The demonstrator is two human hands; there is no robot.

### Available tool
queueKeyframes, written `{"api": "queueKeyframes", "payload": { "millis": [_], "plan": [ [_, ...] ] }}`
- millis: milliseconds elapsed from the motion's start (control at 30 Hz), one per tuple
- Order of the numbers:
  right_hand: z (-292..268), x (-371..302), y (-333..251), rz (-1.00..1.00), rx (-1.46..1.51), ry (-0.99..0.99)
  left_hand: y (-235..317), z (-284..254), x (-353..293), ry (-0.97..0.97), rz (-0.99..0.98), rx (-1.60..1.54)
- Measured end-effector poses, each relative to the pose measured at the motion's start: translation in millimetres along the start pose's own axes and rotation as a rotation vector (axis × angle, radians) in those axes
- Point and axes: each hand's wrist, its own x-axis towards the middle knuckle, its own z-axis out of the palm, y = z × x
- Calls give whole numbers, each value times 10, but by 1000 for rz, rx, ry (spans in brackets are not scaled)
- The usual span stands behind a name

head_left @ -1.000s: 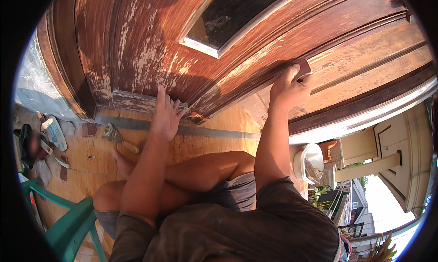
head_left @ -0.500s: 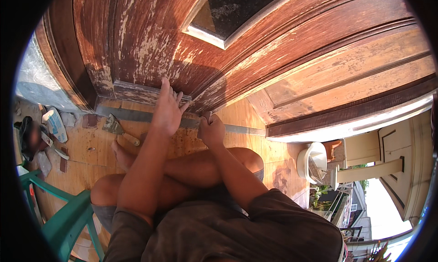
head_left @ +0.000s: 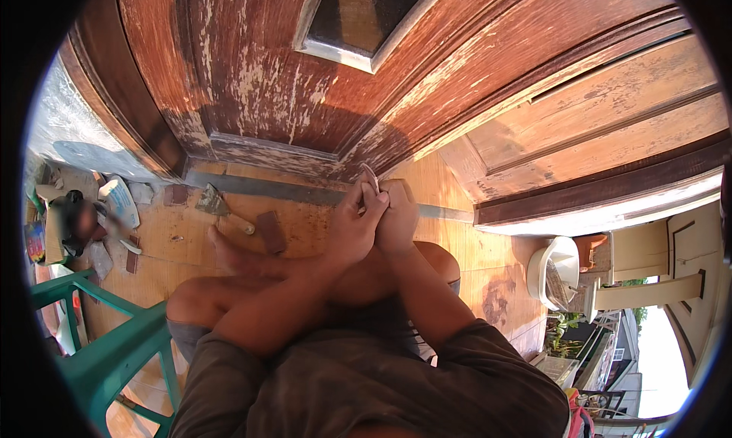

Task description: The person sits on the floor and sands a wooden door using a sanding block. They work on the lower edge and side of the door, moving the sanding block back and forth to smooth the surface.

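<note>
My two hands meet above my crossed legs, in front of the worn brown wooden door [head_left: 259, 72]. A small folded piece of sandpaper [head_left: 370, 177] sticks up between them, its edge pale. My left hand [head_left: 357, 223] pinches it between thumb and fingers. Pressed against its side is my right hand [head_left: 398, 213], fingers curled in on the same piece; its fingertips are partly hidden. The door's lower panel has bare, scuffed streaks and lies just beyond the hands. On the floor left of the hands are a reddish-brown flat piece [head_left: 270, 232] and a scraper [head_left: 213, 202] with a light handle.
A green plastic chair [head_left: 114, 354] stands close at my left. Farther left, a black bag-like object [head_left: 72, 217], a torn white and blue packet [head_left: 120, 202] and scraps lie by the wall. A white bucket [head_left: 555, 274] stands at the right, beside an orange-brown pot [head_left: 596, 253].
My left hand has come off the door's lower panel and moved right and back to my right hand. Both hands now hold the sandpaper, which was in the right hand. The view has shifted slightly.
</note>
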Motion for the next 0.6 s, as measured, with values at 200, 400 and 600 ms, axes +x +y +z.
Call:
{"api": "queueKeyframes", "payload": {
  "millis": [200,400,600],
  "plan": [
    [-375,14,-104,-1,118,-300,48,31,-111,6,-93,-71],
    [-602,135,165,110,522,-639,-8,-76,-137,37,-213,99],
    [-953,750,417,367,990,-31,214,34,116,177,94,340]
  ]
}}
